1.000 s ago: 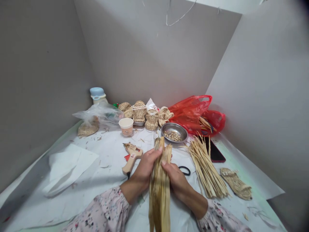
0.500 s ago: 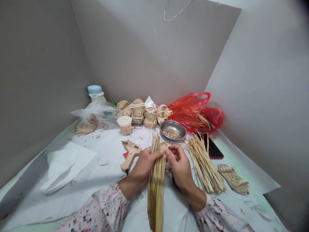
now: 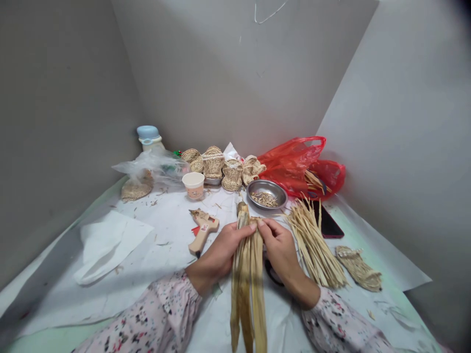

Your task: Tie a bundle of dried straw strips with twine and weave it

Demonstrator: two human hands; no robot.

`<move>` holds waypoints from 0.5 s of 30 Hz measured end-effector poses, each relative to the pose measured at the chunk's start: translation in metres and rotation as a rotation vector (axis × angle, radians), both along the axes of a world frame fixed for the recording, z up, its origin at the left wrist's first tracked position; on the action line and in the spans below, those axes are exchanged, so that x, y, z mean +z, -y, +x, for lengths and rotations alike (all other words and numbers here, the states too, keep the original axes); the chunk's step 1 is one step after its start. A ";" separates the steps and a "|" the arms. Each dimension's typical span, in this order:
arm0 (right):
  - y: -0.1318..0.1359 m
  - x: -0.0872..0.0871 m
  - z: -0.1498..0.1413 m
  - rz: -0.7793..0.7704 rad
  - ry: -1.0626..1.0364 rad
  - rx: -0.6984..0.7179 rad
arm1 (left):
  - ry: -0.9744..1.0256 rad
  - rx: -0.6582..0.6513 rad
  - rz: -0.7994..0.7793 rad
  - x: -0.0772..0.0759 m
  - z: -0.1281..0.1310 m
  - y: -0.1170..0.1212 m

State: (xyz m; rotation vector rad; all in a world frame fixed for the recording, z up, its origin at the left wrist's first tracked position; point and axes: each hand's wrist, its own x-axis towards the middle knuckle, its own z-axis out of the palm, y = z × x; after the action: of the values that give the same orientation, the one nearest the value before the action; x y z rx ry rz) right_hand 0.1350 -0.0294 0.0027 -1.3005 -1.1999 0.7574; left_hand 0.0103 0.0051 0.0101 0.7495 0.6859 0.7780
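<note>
Long dry straw-coloured leaf strips (image 3: 245,279) hang down between my hands, their upper ends near thumb height. My left hand (image 3: 226,245) is closed around the left strips, thumb pressed on top. With thumb and fingers, my right hand (image 3: 281,245) pinches the top of the right-hand strip (image 3: 259,294), close against the left thumb. Under my right wrist part of a dark loop (image 3: 271,273) shows; the rest is hidden. A glue gun (image 3: 202,230) lies left of my left hand, and a bundle of thin split strips (image 3: 318,250) lies right of my right hand.
Behind stand a metal bowl (image 3: 267,193) with scraps, a paper cup (image 3: 194,185), woven straw pieces (image 3: 232,174), a red plastic bag (image 3: 287,164) and a lidded bottle (image 3: 149,137). A phone (image 3: 329,220) and a woven slipper (image 3: 358,269) lie right; folded white paper (image 3: 114,240) lies left.
A gap has opened between the right-hand strip and the others, so the strips now hang apart. My right thumb has moved in beside my left thumb. The view has shifted slightly.
</note>
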 end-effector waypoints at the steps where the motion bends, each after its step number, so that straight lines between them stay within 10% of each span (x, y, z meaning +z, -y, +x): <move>1: 0.000 0.000 0.000 0.001 -0.001 0.013 | 0.000 0.018 0.003 0.000 0.000 0.000; 15: 0.008 0.029 0.008 -0.038 0.119 -0.036 | 0.271 0.511 -0.084 0.014 -0.013 -0.031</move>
State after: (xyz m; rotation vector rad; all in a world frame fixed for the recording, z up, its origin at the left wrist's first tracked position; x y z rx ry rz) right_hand 0.1428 -0.0378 0.0320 -1.4112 -1.2591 0.6877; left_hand -0.0028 0.0360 0.0239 0.3796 0.6652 1.2825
